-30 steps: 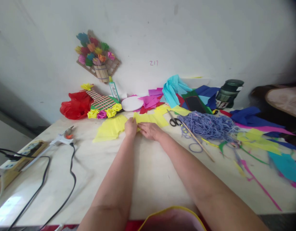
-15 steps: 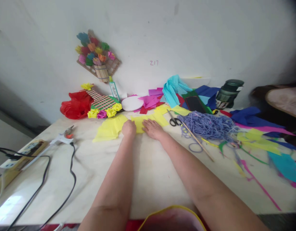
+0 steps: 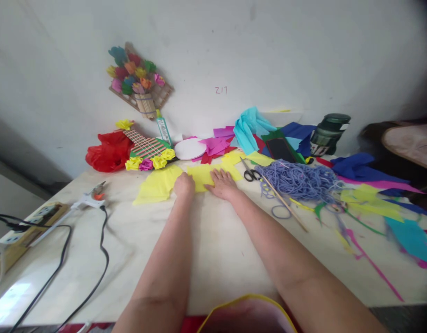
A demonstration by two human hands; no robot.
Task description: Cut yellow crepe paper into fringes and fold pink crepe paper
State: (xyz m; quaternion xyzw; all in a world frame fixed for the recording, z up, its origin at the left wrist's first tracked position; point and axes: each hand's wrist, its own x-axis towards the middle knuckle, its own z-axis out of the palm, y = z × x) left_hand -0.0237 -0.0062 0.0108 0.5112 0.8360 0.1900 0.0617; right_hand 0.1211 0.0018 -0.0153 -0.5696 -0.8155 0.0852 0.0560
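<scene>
A sheet of yellow crepe paper [image 3: 157, 185] lies on the pale table [image 3: 213, 259] near the far side. My left hand [image 3: 184, 185] rests on the paper's near edge with its fingers curled under; what they pinch is hidden. My right hand [image 3: 223, 183] lies flat on the folded part of the same yellow paper [image 3: 202, 175], fingers stretched out and spread, holding nothing.
Black scissors [image 3: 250, 173], a heap of purple yarn [image 3: 298, 179] and a wooden stick [image 3: 286, 204] lie right of my hands. Coloured paper scraps [image 3: 373, 201] cover the right side. A glue gun [image 3: 90, 198] with black cord and a power strip [image 3: 33, 222] sit left. Paper-flower crafts [image 3: 147, 155] stand by the wall.
My right hand went from pinching the yellow paper to lying flat on it. My left hand curled and settled on the paper's edge. Both shifted slightly away from me.
</scene>
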